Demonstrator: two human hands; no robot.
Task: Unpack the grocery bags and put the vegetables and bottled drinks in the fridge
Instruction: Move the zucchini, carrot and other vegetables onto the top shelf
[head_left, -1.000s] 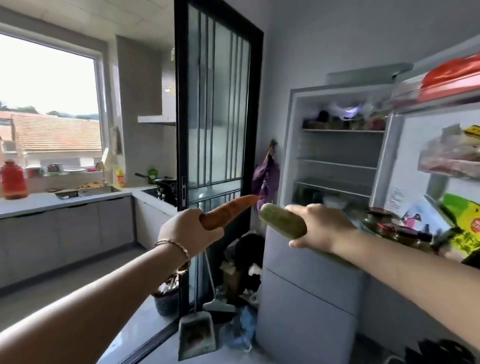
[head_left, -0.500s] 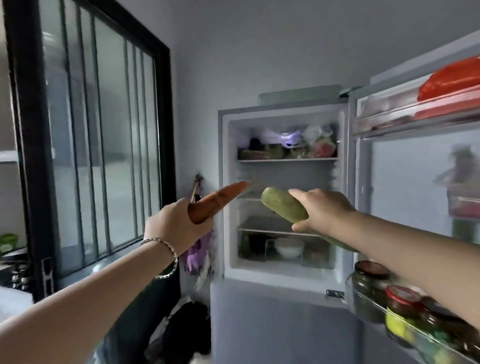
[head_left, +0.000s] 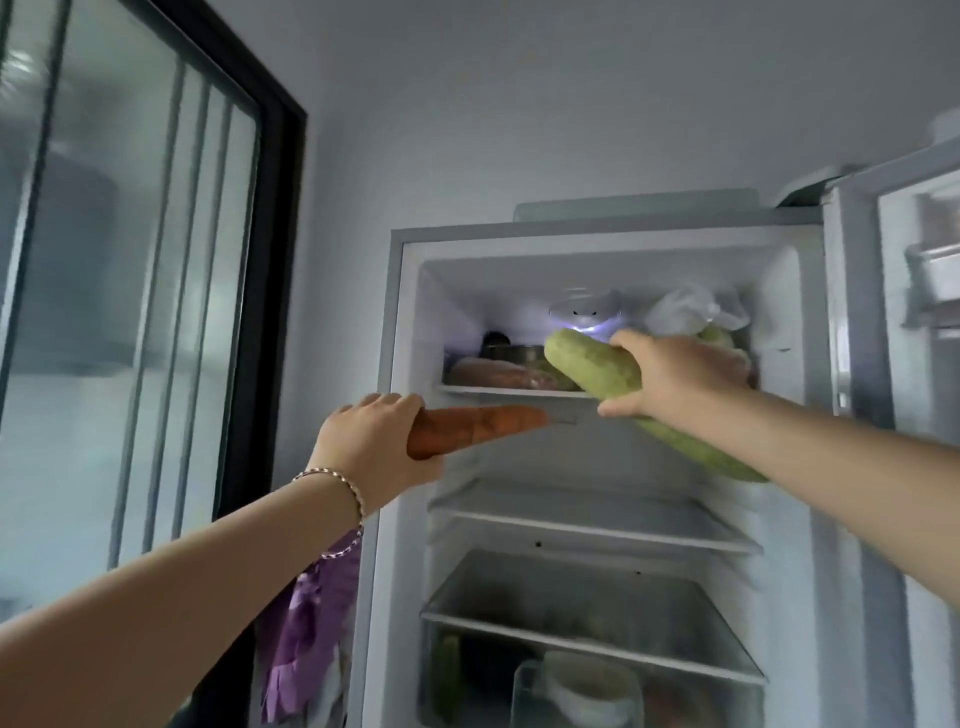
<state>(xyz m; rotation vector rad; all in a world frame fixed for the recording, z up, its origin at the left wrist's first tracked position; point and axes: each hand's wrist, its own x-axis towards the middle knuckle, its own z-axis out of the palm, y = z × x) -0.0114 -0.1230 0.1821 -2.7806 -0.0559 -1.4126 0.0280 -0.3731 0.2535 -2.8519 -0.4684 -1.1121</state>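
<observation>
Black-framed glass door (head_left: 130, 312) at left; purple cloth-like thing (head_left: 306, 639) hanging just beside it; white bowl (head_left: 587, 686) lower right.

the carrot's (head_left: 483, 427) thick end is buried in the left hand (head_left: 374, 449). the pale green squash (head_left: 589, 366) vanishes mid-length under the right hand (head_left: 675, 376), its lower end slipping behind that forearm. on the top shelf (head_left: 514, 391) the food behind the squash is too blurred to name, and a plastic bag (head_left: 685, 306) there is half covered by the hand. the fridge door (head_left: 852, 312) runs off the right edge. down low, a pale container (head_left: 576, 686) is smeared and cut by the bottom edge. a purple cloth (head_left: 306, 623) hangs partly behind the left arm.
</observation>
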